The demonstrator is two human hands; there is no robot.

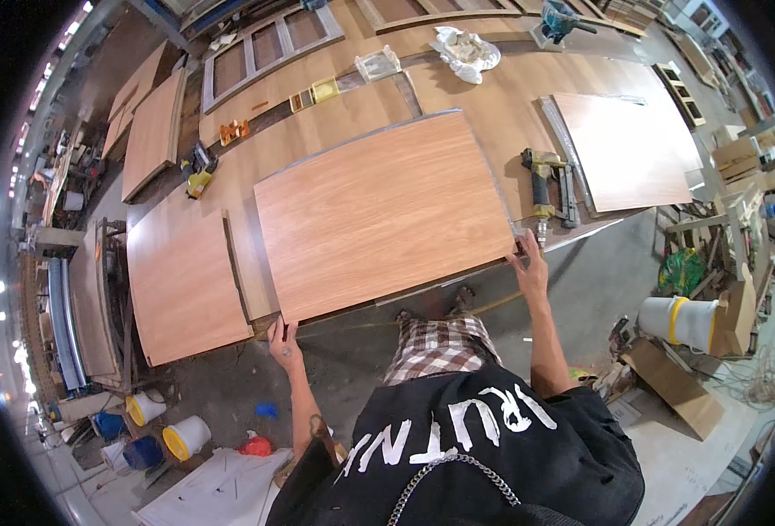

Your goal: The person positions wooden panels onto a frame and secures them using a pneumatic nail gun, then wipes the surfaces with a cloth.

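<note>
A large wood-grain panel [387,210] lies in front of me on the workbench. My left hand [285,342] is closed on its near left corner, with thumb and fingers at the edge. Around the near right corner my right hand [530,265] is closed too; part of its grip is hidden by the panel. Just beyond my right hand lies a nail gun [542,186], dark with a yellowish body. A second wood panel [185,289] rests to the left, and a glossy pale panel [626,153] lies to the right.
Farther back are a yellow-and-black tool [199,171], orange clips [234,131], a crumpled white cloth [464,54], a teal power tool [559,24] and a wooden frame [273,51]. White buckets [185,437] stand on the floor at left; a white-and-yellow bucket [681,323] lies at right.
</note>
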